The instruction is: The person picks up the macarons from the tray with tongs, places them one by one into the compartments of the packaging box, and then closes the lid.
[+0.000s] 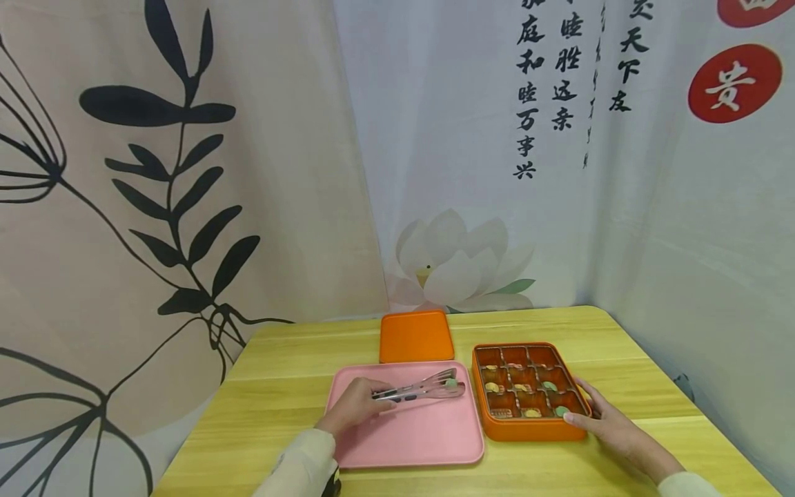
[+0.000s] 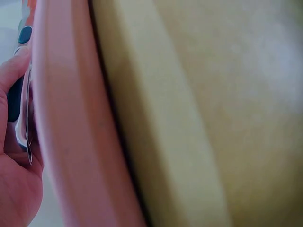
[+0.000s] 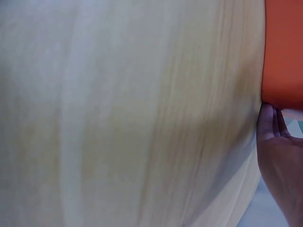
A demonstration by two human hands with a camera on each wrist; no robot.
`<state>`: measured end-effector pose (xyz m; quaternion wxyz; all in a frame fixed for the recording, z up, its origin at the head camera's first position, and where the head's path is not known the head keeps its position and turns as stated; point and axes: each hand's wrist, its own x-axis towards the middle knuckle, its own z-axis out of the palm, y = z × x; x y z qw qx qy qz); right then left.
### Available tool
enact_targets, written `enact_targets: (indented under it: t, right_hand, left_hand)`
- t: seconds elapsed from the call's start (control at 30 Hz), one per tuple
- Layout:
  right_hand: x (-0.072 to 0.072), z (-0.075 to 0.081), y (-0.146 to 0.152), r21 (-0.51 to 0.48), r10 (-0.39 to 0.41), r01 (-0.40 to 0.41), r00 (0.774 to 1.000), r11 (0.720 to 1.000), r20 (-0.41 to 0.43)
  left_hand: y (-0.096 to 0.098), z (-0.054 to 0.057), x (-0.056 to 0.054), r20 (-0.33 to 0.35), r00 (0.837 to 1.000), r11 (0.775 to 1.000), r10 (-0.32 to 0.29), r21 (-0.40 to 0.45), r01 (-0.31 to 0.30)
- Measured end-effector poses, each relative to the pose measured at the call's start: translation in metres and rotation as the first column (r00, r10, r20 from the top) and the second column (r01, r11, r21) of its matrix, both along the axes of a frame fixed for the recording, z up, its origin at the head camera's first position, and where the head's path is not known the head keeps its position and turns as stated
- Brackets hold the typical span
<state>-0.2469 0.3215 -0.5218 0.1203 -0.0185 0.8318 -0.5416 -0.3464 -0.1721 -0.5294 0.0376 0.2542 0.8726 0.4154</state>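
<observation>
One hand, the left (image 1: pixel 355 407), curls round silver metal tongs (image 1: pixel 413 395), a small pale-green piece (image 1: pixel 450 383) at their tips, over a pink rectangular tray (image 1: pixel 428 445). The right hand (image 1: pixel 611 422), thumb and fingers parted, holds the near right side of an orange nine-compartment box (image 1: pixel 528 431), right of the tray. Beyond the tray, a flat orange lid (image 1: pixel 416 338) lies on the yellow wood-grain table (image 1: pixel 279 386).

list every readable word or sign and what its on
"庭和睦万事兴": left column on backdrop; top cut off
"睦胜远亲": middle column, backdrop; top cut off
"天下友": right column, backdrop; top cut off
"贵": lower red oval, backdrop
Upper red oval: cut off, unreadable
Thin vertical script: too small
</observation>
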Motion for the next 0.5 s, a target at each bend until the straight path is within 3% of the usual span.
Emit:
enact_targets:
  t: [0.27, 0.5]
  right_hand:
    - [-0.0006, 0.0008, 0.0006, 0.005, 0.006, -0.006, 1.000, 1.000, 0.009]
    - [-0.0014, 0.0019, 0.0014, 0.015, 0.006, -0.007, 1.000, 1.000, 0.031]
  left_hand:
    - [-0.0016, -0.0013, 0.0010, -0.020, 1.000, 1.000, -0.001, 0.016, 0.002]
    - [-0.0040, -0.0015, 0.0030, 0.006, 1.000, 0.999, 0.016, 0.044, -0.016]
